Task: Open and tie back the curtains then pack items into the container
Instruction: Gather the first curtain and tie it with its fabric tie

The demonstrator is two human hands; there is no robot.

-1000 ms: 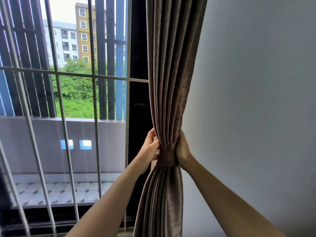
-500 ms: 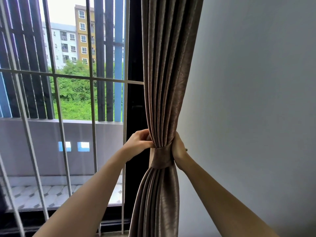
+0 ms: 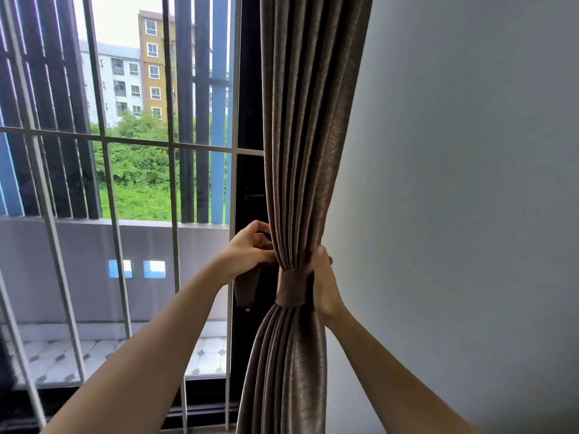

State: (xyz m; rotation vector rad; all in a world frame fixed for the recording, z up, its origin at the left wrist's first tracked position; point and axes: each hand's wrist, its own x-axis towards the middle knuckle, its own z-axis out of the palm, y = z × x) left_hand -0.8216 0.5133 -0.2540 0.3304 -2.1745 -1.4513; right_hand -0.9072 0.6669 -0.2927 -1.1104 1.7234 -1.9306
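**Brown curtain bunching under its tieback beside the wall**

Brown, faintly textured fabric is filling the middle of the view: the curtain [image 3: 300,151] is hanging in tight vertical pleats at the right edge of the window, just beside the pale grey wall [image 3: 454,183]. A tieback [image 3: 289,291] of the same brown cloth is cinching it at waist height, so the folds are narrowing into the band and flaring out again below it.

The left grip [image 3: 250,250] is working at the curtain's left edge, just above the band. Its fingers are curling inward and pinching the tieback's loose end [image 3: 246,291], which is dangling as a short dark strip from under the palm. The right grip [image 3: 324,286] is clasping the curtain from the wall side at the level of the band. Its thumb is pressing on the front pleats, while its fingers are reaching round behind the fabric, where they are hidden. Both forearms are stretching up from the bottom of the view.

To the left of the curtain, the black window frame [image 3: 249,120] is standing upright. A pale metal grille [image 3: 109,170] is crossing the glass. Beyond it, a tiled balcony floor [image 3: 206,355], green trees [image 3: 138,161] and apartment blocks [image 3: 153,67] are showing in daylight.
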